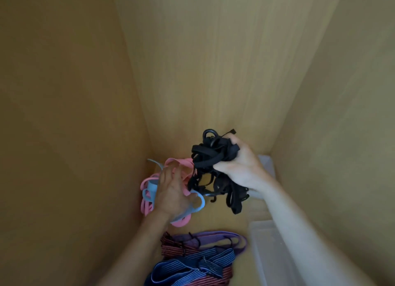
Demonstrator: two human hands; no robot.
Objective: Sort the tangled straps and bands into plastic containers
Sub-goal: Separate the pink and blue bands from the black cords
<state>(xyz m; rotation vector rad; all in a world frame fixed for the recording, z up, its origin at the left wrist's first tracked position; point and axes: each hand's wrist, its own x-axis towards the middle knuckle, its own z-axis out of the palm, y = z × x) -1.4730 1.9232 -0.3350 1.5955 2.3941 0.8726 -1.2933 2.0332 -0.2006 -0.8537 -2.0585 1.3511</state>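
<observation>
Location: inside a wooden cabinet (213, 71), camera looking down onto its floor.

Right hand (241, 163), at 5 o'clock from frame centre: fingers and thumb are clenched round a tangled bundle of black straps (207, 157). The bundle is lifted, with loose ends and black hooks hanging below the fist.

Left hand (171, 193), at 6 o'clock: back of hand up, fingers reaching into a heap of pink bands (181, 163) mixed with light-blue bands (149, 189). One blue loop crosses the thumb side. I cannot tell whether the fingers are closed on anything.

At 6 o'clock, near the frame's bottom edge, three items lie together:
- a purple band (224, 236)
- red-striped cords (171, 248)
- blue-striped cords (192, 270)

Just beside these, at 5 o'clock, stands a clear plastic container (275, 255). A second container (266, 163) shows behind the right wrist.
</observation>
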